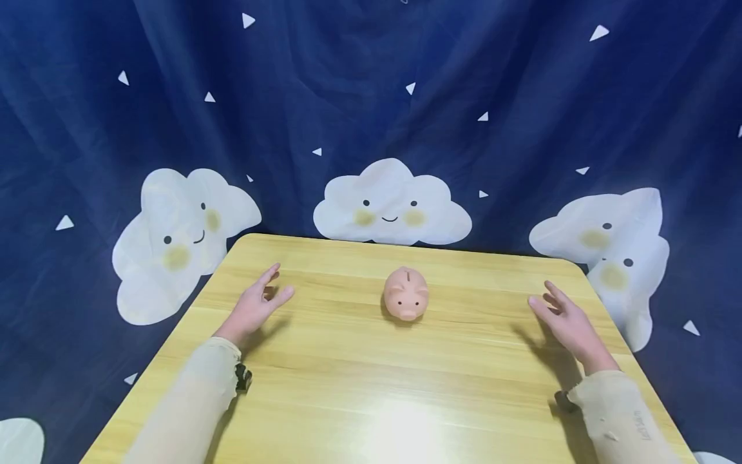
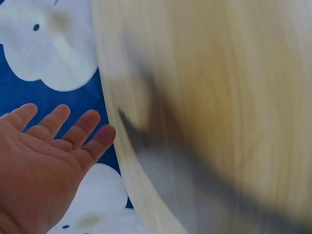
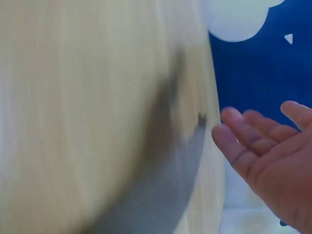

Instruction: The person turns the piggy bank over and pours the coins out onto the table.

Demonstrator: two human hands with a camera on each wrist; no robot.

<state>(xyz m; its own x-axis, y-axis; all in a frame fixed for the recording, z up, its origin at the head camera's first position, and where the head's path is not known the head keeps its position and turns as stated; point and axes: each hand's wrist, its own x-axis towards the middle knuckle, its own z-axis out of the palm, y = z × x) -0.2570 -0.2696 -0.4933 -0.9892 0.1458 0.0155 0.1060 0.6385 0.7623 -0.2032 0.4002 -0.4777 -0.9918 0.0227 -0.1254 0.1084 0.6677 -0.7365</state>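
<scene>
A pink piggy bank (image 1: 406, 295) stands upright near the middle of the table, its snout toward me and a coin slot on its back. Off to its left, my left hand (image 1: 257, 304) is held over the table with relaxed fingers and nothing in them. On the other side, my right hand (image 1: 570, 325) hovers in much the same way, also holding nothing. In the left wrist view the left fingers (image 2: 83, 127) are spread and slightly bent. The right wrist view has the right fingers (image 3: 243, 139) loosely extended. Neither wrist view includes the piggy bank.
The light wooden table (image 1: 336, 361) has rounded far corners and a bright glare at its near side. Behind it hangs a dark blue curtain (image 1: 359, 77) with white triangles and smiling clouds, close to the table's back edge. Both hands cast shadows on the wood.
</scene>
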